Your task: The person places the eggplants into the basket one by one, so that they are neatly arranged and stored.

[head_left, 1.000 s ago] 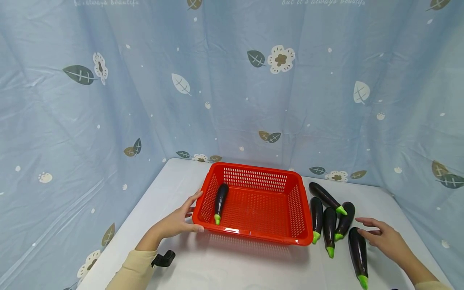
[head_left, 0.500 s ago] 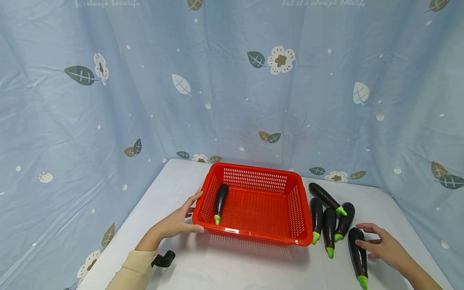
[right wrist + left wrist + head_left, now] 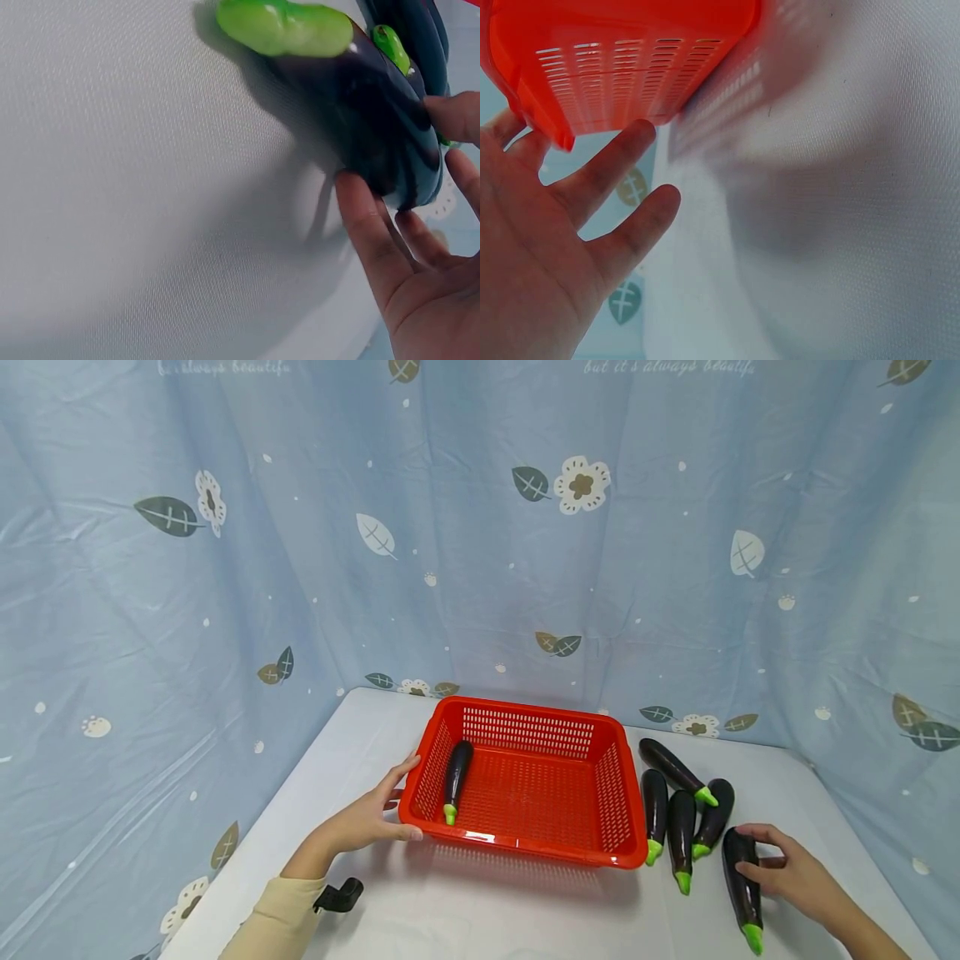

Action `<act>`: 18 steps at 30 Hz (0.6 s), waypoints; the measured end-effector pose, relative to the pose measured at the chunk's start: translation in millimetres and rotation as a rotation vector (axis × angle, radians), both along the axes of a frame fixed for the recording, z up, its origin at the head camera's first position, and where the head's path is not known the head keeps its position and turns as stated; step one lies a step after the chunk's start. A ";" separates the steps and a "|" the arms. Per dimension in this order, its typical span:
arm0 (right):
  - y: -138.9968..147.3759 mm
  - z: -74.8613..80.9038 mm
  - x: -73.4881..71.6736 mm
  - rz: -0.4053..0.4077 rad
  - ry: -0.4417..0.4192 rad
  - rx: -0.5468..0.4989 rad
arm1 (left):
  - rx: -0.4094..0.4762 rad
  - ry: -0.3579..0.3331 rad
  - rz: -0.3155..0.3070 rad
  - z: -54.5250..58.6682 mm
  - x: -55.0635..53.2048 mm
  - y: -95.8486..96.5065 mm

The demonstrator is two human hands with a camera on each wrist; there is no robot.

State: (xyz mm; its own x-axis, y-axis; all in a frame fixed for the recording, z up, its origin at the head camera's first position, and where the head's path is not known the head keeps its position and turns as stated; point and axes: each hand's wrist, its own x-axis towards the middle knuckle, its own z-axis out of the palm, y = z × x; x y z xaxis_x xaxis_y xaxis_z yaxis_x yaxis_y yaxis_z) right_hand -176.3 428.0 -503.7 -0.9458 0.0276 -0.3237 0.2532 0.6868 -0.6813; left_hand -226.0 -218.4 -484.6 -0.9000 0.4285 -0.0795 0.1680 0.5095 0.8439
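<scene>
A red plastic basket holds one dark purple eggplant with a green stem along its left side. My left hand rests on the basket's left front corner, thumb at the front and fingers spread along the left side. In the left wrist view, two fingers stretch out below the rim. My right hand holds the upper end of another eggplant between thumb and fingers. Its green stem points away from the hand in the right wrist view.
Several more eggplants lie grouped on the white table right of the basket. A small black object shows by the left wrist. A blue patterned curtain hangs behind.
My right hand has come down and closed its thumb and fingers on the nearest eggplant, which has shifted slightly. The left hand and the basket stay put.
</scene>
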 end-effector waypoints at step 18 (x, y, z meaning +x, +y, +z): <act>-2.3 -1.2 1.5 -0.036 0.057 0.120 | 0.003 -0.020 0.011 -1.0 0.0 0.5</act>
